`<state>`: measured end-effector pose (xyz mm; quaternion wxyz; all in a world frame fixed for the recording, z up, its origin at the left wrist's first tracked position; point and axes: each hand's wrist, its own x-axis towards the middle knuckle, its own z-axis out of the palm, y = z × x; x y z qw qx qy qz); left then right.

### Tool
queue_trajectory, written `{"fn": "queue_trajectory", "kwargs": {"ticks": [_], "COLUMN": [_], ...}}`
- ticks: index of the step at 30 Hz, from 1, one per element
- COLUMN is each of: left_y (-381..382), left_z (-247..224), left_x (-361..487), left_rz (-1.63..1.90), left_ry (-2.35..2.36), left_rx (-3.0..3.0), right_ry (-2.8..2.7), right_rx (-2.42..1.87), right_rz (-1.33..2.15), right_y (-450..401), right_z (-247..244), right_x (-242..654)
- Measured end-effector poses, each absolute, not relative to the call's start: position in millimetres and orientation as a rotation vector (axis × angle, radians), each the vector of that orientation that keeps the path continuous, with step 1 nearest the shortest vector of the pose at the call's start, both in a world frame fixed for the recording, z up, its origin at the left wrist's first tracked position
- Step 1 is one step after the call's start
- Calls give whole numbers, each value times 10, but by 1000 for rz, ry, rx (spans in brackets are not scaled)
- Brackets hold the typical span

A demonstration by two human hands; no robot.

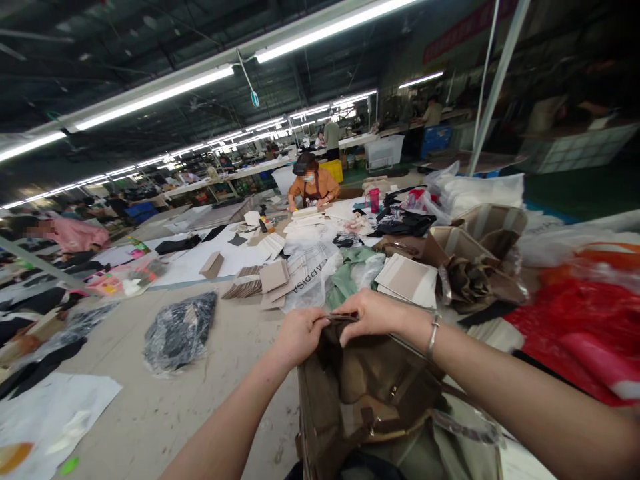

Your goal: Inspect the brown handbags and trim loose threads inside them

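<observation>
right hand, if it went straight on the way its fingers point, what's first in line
Most likely the left hand, just past its fingertips at the edge of the brown bag, though the depth between them is hard to judge.

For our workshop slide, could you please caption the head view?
Two hands grip a brown bag's edge above a cluttered worktable.

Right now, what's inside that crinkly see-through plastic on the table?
Inside the see-through plastic there's something dark, maybe cloth. Creases and shiny spots blur its shape, and its underside is hidden.
</observation>
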<state>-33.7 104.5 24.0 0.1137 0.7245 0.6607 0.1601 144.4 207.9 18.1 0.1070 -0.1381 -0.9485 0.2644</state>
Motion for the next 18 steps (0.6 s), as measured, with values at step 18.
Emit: {"fn": "queue_trajectory", "kwargs": {"ticks": [18], "left_y": [1022], "left_z": [227], "left_x": [-404], "left_rz": [490], "left_ry": [1757], "left_rx": [2152], "right_ry": [-2908], "right_rx": [-717], "right_rz": [161], "right_y": [1901], "right_z": [219], "right_x": [1340]}}
